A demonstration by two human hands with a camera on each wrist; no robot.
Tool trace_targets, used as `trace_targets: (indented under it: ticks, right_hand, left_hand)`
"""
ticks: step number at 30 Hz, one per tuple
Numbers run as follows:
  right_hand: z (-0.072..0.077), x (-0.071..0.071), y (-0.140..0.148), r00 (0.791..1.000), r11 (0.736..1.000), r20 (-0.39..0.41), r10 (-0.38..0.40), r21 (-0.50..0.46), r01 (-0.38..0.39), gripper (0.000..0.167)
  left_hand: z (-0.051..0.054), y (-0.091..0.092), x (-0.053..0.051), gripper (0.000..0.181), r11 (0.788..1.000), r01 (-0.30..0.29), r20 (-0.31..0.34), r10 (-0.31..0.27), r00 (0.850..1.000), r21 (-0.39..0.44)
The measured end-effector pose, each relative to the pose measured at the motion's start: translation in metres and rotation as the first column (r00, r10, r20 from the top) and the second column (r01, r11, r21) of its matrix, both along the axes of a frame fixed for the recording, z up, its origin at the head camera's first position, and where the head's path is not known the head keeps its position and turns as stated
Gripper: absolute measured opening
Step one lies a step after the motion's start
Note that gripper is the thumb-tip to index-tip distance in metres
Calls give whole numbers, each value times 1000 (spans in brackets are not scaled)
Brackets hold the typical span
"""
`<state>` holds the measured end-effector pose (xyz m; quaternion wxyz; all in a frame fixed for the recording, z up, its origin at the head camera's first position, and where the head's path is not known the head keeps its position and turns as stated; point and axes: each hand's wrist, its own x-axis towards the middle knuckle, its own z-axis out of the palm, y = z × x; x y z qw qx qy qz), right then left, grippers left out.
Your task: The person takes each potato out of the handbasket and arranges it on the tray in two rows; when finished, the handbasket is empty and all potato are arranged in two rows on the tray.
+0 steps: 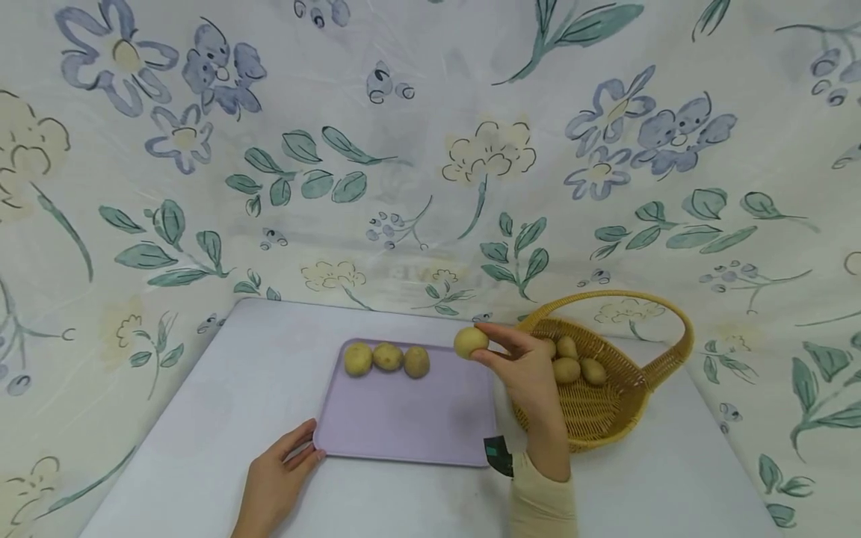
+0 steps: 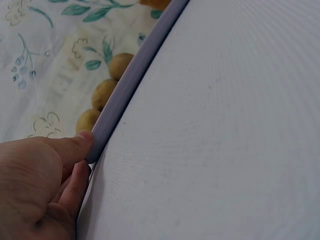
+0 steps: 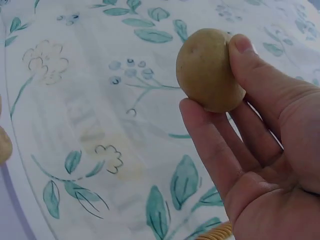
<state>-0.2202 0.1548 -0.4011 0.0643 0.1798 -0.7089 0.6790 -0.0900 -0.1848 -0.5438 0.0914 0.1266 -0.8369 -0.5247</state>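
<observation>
The right hand [image 1: 528,373] pinches a potato [image 1: 471,343] between thumb and fingertips, above the right back part of the purple tray [image 1: 417,418]. In the right wrist view the potato [image 3: 207,70] is held at the fingertips of the hand [image 3: 270,150]. Three potatoes [image 1: 387,356] lie in a row along the tray's back left edge. The left hand [image 1: 276,478] grips the tray's front left corner; in the left wrist view its thumb is on the rim [image 2: 120,100] and the fingers of the hand [image 2: 40,180] are below.
A wicker basket [image 1: 605,426] with a tall handle stands right of the tray, behind the right forearm, with several potatoes [image 1: 566,370] inside. Both stand on a white table [image 1: 255,373]. Floral cloth [image 1: 417,224] hangs behind and at the sides.
</observation>
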Motion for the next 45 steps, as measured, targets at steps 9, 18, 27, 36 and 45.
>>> trace_targets:
  ticks: [9,18,27,36,45]
  right_hand:
    - [-6,-5,-20,996,997,50,-79,2,79,41]
    - [-23,-19,-40,966,973,124,-226,85,216,39]
    - [-46,-30,-49,934,930,134,-332,213,300,39]
    - [-71,-39,-48,923,864,155,-352,432,257,36]
    - [-96,-47,-49,942,841,133,-307,502,203,31]
  left_hand:
    - [-2,0,0,54,1000,0,-9,0,1000,-5]
    - [0,1,-1,54,1000,3,-1,-3,1000,-8]
    - [0,1,-1,54,1000,6,4,-6,1000,1]
    - [-1,-1,-1,55,1000,3,13,-3,1000,14]
    - [-1,0,-1,55,1000,5,2,-5,1000,-8]
